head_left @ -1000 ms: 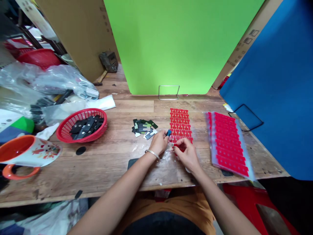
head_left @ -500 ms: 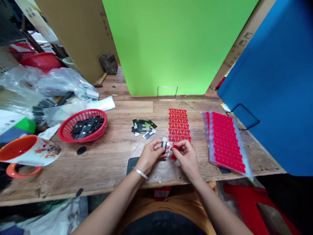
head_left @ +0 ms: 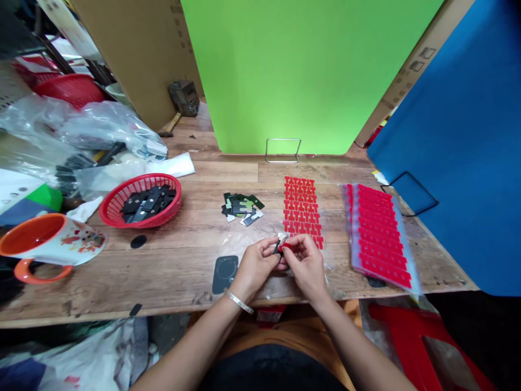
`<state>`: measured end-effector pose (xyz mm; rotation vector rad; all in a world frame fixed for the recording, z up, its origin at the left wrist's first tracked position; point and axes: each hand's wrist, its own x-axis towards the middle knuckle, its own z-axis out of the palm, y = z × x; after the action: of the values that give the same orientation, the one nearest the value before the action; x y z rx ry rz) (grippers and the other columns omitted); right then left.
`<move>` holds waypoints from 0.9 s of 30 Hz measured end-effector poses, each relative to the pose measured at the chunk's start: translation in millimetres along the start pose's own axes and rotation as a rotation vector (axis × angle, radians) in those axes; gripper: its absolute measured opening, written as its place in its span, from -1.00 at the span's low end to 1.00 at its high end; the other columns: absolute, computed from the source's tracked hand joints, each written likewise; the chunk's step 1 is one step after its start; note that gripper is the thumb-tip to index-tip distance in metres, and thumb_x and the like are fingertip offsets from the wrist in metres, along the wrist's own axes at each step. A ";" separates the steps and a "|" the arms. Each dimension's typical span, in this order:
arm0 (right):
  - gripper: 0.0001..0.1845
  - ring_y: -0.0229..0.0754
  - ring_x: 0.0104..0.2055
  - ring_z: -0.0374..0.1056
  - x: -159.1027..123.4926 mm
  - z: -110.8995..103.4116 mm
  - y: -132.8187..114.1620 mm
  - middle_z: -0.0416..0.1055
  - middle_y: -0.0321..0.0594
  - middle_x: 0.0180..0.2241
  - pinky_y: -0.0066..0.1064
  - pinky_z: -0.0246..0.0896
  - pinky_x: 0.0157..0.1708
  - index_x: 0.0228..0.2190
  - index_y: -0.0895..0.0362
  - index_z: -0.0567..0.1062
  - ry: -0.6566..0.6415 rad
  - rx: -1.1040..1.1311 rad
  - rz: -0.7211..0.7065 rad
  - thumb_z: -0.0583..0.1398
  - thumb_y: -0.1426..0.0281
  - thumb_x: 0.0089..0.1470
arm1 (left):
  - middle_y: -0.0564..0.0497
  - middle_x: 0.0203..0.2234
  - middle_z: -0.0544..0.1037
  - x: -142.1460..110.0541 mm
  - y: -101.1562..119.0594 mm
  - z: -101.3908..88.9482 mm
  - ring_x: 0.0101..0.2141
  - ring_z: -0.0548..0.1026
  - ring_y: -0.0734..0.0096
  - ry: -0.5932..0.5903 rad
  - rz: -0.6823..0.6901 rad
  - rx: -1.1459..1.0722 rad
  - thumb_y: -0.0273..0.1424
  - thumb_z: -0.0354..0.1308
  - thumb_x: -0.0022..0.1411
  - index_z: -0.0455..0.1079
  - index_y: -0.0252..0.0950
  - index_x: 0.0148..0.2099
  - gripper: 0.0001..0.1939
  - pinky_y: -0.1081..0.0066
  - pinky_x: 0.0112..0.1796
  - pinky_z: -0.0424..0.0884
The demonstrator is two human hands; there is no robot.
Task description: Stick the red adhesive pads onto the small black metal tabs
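Note:
My left hand (head_left: 259,264) pinches a small black and silver metal plate (head_left: 278,247) near the table's front edge. Against that plate, my right hand (head_left: 306,262) holds a red T-shaped sticker (head_left: 286,246) between thumb and finger. The two pieces meet, partly covered by my fingers. Just beyond my hands lies a sheet of red T-shaped stickers (head_left: 301,203). To its left is a loose pile of small black, green-tinged and silver plates (head_left: 241,207). A red basket (head_left: 169,217) farther left holds more black plates (head_left: 147,204).
An orange and white mug (head_left: 52,244) stands at the left. Clear plastic bags (head_left: 106,130) crowd the back left. Stacked red sticker sheets (head_left: 380,239) lie at the right. A green board (head_left: 309,76) and a blue board (head_left: 448,163) rise behind.
My right hand has brought the red sticker leftward onto the plate in my left hand. The hands are now closer together, and the whole view has shifted slightly.

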<state>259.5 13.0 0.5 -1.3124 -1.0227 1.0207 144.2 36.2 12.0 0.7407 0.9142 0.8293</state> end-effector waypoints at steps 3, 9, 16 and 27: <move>-0.86 -0.33 -0.54 0.31 -0.4 0.1 -0.1 0.37 -0.32 -0.43 -0.49 0.33 -0.58 -0.41 0.10 0.31 0.010 -0.017 -0.011 0.21 0.40 -0.05 | -0.10 -0.33 0.57 0.8 -1.8 -0.5 -0.45 0.52 0.44 -0.017 0.016 0.018 -0.54 0.21 -0.05 0.33 -0.44 -0.02 -0.53 0.47 -0.37 0.45; -0.85 -0.32 -0.53 0.30 -0.8 0.1 1.9 0.37 -0.31 -0.41 -0.51 0.33 -0.62 -0.40 0.10 0.31 0.026 -0.041 -0.023 0.21 0.40 -0.05 | -0.13 -0.30 0.56 2.6 -4.6 -2.2 -0.42 0.53 0.40 -0.032 0.027 0.037 -0.53 0.20 -0.02 0.32 -0.44 0.00 -0.53 0.42 -0.34 0.46; -0.86 -0.33 -0.53 0.30 -1.1 0.7 -1.5 0.36 -0.32 -0.42 -0.51 0.33 -0.61 -0.41 0.10 0.32 0.024 -0.050 -0.034 0.20 0.42 -0.07 | -0.12 -0.29 0.56 2.9 -4.4 -1.4 -0.42 0.53 0.39 -0.032 0.035 0.047 -0.54 0.18 -0.02 0.33 -0.43 -0.02 -0.56 0.43 -0.35 0.45; -0.91 -0.28 -0.48 0.33 -2.3 -0.3 -2.3 0.38 -0.29 -0.44 -0.48 0.31 -0.56 -0.40 0.10 0.37 0.042 -0.197 -0.123 0.18 0.40 -0.04 | -0.11 -0.29 0.56 1.7 -3.9 -1.0 -0.42 0.51 0.40 -0.044 0.046 0.043 -0.51 0.21 -0.03 0.36 -0.39 -0.01 -0.53 0.44 -0.37 0.43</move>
<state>259.2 10.7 2.7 -1.4050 -1.1810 0.8122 145.1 36.0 7.8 0.8174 0.8808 0.8326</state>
